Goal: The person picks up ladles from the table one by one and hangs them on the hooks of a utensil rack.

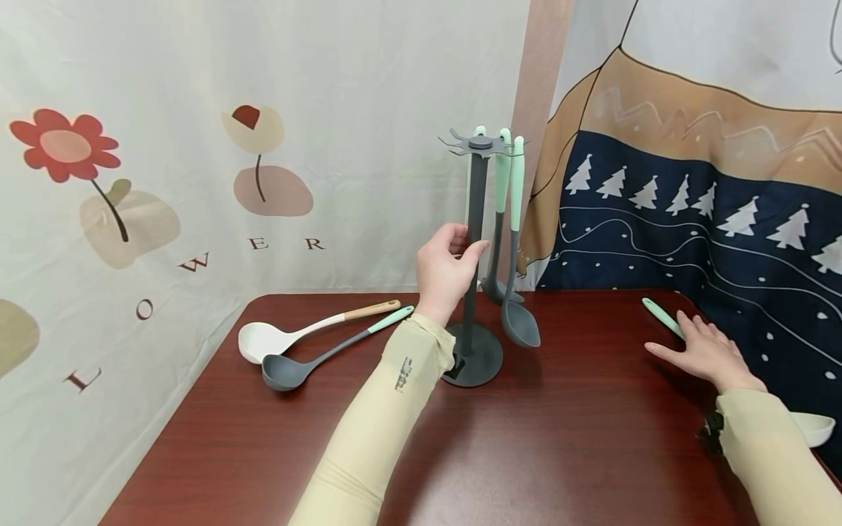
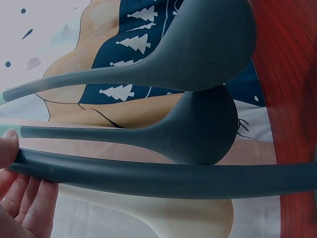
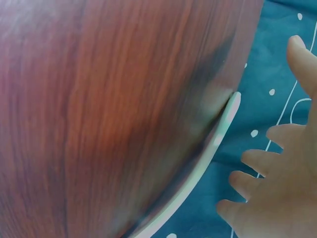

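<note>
My left hand (image 1: 447, 270) grips the dark upright post of a utensil rack (image 1: 479, 197), thumb on one side and fingers on the other. From its hooked top hang a grey ladle (image 1: 522, 324) with a mint handle and a second grey utensil (image 1: 493, 288) behind it. Another pale handle (image 1: 480, 131) is mostly hidden by the post. At the right edge of the table, my right hand (image 1: 710, 354) hovers with spread fingers over a mint-handled utensil (image 1: 660, 316). The right wrist view shows that long mint handle (image 3: 198, 171) beside the fingers, apart from them.
On the left of the table (image 1: 579, 438) lie a white ladle (image 1: 263, 342) with a wooden-look grip and a grey ladle (image 1: 286, 372) with a mint handle. A white bowl-shaped end (image 1: 816, 429) shows past my right sleeve. Printed curtains (image 1: 368, 146) hang behind.
</note>
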A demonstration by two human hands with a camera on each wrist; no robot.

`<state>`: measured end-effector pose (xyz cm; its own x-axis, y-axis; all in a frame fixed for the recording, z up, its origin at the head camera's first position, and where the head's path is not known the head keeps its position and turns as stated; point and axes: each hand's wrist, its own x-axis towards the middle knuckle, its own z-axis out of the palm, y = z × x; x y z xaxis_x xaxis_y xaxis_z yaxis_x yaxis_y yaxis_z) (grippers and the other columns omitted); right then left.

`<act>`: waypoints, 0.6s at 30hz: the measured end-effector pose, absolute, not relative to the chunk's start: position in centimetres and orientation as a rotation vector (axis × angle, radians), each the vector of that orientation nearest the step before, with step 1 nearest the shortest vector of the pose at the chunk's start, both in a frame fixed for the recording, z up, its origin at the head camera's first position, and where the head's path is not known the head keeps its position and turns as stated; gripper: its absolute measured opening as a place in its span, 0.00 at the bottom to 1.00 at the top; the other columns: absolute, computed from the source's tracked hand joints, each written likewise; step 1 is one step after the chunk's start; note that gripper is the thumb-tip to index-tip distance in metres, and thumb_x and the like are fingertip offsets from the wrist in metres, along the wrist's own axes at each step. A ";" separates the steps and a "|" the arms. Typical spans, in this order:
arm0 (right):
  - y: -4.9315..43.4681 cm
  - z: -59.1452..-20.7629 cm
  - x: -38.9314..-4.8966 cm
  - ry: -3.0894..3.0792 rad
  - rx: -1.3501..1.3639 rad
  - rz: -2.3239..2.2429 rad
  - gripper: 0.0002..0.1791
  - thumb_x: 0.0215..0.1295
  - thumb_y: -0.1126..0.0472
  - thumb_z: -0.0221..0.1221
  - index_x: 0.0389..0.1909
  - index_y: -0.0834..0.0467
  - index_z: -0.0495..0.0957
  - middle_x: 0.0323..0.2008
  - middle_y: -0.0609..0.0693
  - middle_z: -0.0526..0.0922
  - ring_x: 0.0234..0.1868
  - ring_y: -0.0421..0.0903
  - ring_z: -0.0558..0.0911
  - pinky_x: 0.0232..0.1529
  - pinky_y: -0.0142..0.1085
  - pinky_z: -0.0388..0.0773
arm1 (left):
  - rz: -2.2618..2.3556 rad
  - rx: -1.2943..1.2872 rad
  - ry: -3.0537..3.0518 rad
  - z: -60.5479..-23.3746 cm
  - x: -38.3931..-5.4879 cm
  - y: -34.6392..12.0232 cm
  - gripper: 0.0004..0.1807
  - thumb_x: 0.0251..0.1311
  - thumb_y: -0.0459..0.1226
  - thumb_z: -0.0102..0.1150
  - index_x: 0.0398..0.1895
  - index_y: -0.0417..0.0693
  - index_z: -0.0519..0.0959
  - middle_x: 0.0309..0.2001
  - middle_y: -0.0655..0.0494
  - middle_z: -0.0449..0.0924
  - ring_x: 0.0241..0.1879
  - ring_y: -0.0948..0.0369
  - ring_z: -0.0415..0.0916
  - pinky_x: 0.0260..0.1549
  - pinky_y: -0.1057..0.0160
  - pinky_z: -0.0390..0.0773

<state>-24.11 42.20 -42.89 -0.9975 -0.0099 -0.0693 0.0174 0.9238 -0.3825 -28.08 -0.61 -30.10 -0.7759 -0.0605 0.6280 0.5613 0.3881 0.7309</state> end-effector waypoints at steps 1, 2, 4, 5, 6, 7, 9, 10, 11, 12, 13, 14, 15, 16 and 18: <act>42.3 -42.9 -24.1 3.015 0.005 -0.596 0.61 0.64 0.30 0.52 0.72 0.77 0.39 0.67 0.84 0.40 0.66 0.83 0.41 0.60 0.76 0.38 | -1.409 -0.428 -2.075 -30.1 -28.1 -0.6 0.10 0.59 0.38 0.69 0.41 0.45 0.82 0.34 0.54 0.84 0.34 0.63 0.80 0.35 0.68 0.78; 42.4 -42.9 -24.1 3.018 0.005 -0.590 0.61 0.64 0.30 0.52 0.71 0.78 0.39 0.67 0.85 0.40 0.66 0.83 0.42 0.60 0.76 0.38 | -1.410 -0.430 -2.074 -30.1 -28.1 -0.6 0.10 0.59 0.38 0.69 0.41 0.45 0.82 0.34 0.54 0.84 0.34 0.63 0.80 0.35 0.68 0.78; 42.5 -42.9 -24.0 3.026 0.001 -0.580 0.60 0.65 0.32 0.52 0.70 0.79 0.40 0.66 0.86 0.41 0.66 0.82 0.43 0.60 0.75 0.40 | -1.410 -0.431 -2.073 -30.2 -28.1 -0.6 0.10 0.59 0.38 0.69 0.41 0.45 0.82 0.34 0.54 0.84 0.34 0.63 0.80 0.35 0.68 0.78; 42.6 -43.0 -24.0 3.032 -0.001 -0.571 0.60 0.65 0.32 0.53 0.70 0.80 0.40 0.66 0.86 0.42 0.66 0.82 0.44 0.60 0.75 0.41 | -1.410 -0.432 -2.072 -30.2 -28.1 -0.6 0.10 0.59 0.38 0.69 0.41 0.45 0.82 0.34 0.54 0.84 0.34 0.63 0.81 0.35 0.67 0.78; 42.6 -43.0 -24.0 3.033 0.001 -0.568 0.60 0.65 0.32 0.53 0.70 0.80 0.41 0.65 0.86 0.43 0.66 0.82 0.45 0.60 0.74 0.42 | -1.409 -0.433 -2.071 -30.2 -28.1 -0.6 0.10 0.59 0.38 0.69 0.41 0.45 0.82 0.34 0.54 0.84 0.34 0.62 0.81 0.35 0.67 0.78; 42.7 -43.0 -23.9 3.036 0.001 -0.565 0.60 0.65 0.33 0.53 0.69 0.81 0.41 0.65 0.87 0.43 0.65 0.82 0.46 0.60 0.74 0.42 | -1.409 -0.434 -2.071 -30.2 -28.1 -0.6 0.10 0.59 0.38 0.69 0.41 0.45 0.82 0.34 0.54 0.84 0.34 0.62 0.81 0.35 0.67 0.78; 42.8 -43.0 -23.9 3.039 0.006 -0.561 0.59 0.66 0.33 0.53 0.69 0.81 0.41 0.65 0.87 0.44 0.64 0.83 0.47 0.60 0.74 0.45 | -1.410 -0.434 -2.070 -30.2 -28.1 -0.6 0.10 0.59 0.38 0.69 0.41 0.45 0.82 0.34 0.54 0.84 0.34 0.62 0.81 0.35 0.67 0.78; 42.8 -43.0 -23.8 3.037 0.012 -0.559 0.59 0.66 0.33 0.53 0.69 0.82 0.41 0.65 0.87 0.44 0.64 0.83 0.48 0.59 0.75 0.46 | -1.411 -0.433 -2.070 -30.2 -28.1 -0.6 0.10 0.59 0.38 0.69 0.41 0.45 0.82 0.34 0.54 0.84 0.34 0.62 0.80 0.35 0.67 0.78; 42.9 -43.0 -23.7 3.034 0.022 -0.555 0.60 0.66 0.33 0.54 0.69 0.81 0.41 0.65 0.87 0.44 0.63 0.84 0.48 0.59 0.75 0.47 | -1.413 -0.432 -2.071 -30.2 -28.1 -0.6 0.10 0.59 0.38 0.69 0.40 0.45 0.82 0.34 0.54 0.84 0.34 0.62 0.80 0.35 0.67 0.78; 42.9 -43.1 -23.7 3.030 0.032 -0.553 0.60 0.66 0.33 0.54 0.69 0.81 0.41 0.64 0.87 0.45 0.63 0.84 0.48 0.58 0.75 0.48 | -1.416 -0.431 -2.072 -30.2 -28.1 -0.6 0.10 0.59 0.38 0.69 0.41 0.45 0.82 0.33 0.55 0.84 0.34 0.63 0.80 0.35 0.67 0.78; 43.0 -43.1 -23.6 3.028 0.043 -0.546 0.60 0.65 0.33 0.54 0.69 0.81 0.41 0.64 0.87 0.45 0.62 0.84 0.49 0.57 0.75 0.49 | -1.420 -0.429 -2.074 -30.2 -28.1 -0.6 0.10 0.59 0.38 0.69 0.41 0.45 0.82 0.33 0.55 0.84 0.34 0.63 0.80 0.35 0.67 0.78; 43.0 -43.0 -23.5 3.021 0.054 -0.544 0.60 0.65 0.33 0.54 0.69 0.81 0.41 0.64 0.87 0.45 0.61 0.85 0.49 0.56 0.76 0.50 | -1.423 -0.427 -2.075 -30.3 -28.1 -0.6 0.10 0.59 0.38 0.69 0.41 0.46 0.82 0.33 0.55 0.84 0.34 0.63 0.80 0.35 0.67 0.78; 43.1 -43.1 -23.5 3.017 0.064 -0.541 0.60 0.65 0.33 0.54 0.69 0.81 0.40 0.64 0.87 0.46 0.60 0.84 0.50 0.55 0.76 0.52 | -1.425 -0.425 -2.076 -30.3 -28.1 -0.6 0.10 0.59 0.38 0.69 0.41 0.46 0.82 0.33 0.55 0.84 0.34 0.63 0.80 0.35 0.67 0.78; 43.2 -43.1 -23.4 3.014 0.075 -0.537 0.60 0.65 0.32 0.54 0.69 0.81 0.41 0.64 0.86 0.47 0.60 0.84 0.51 0.54 0.76 0.53 | -1.427 -0.423 -2.077 -30.3 -28.1 -0.6 0.10 0.59 0.38 0.69 0.40 0.46 0.82 0.33 0.55 0.84 0.34 0.63 0.80 0.35 0.67 0.78; 43.3 -43.1 -23.3 3.014 0.092 -0.531 0.60 0.65 0.33 0.55 0.68 0.82 0.42 0.63 0.86 0.49 0.57 0.83 0.53 0.52 0.76 0.56 | -1.427 -0.421 -2.077 -30.3 -28.1 -0.6 0.10 0.59 0.39 0.69 0.40 0.46 0.82 0.33 0.55 0.84 0.34 0.63 0.80 0.35 0.67 0.78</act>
<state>-23.33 43.29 -43.07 -0.9951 0.0452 -0.0884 0.0727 0.9382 -0.3384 -28.07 -0.57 -30.31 -0.7829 -0.0640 0.6188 0.5548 0.3782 0.7411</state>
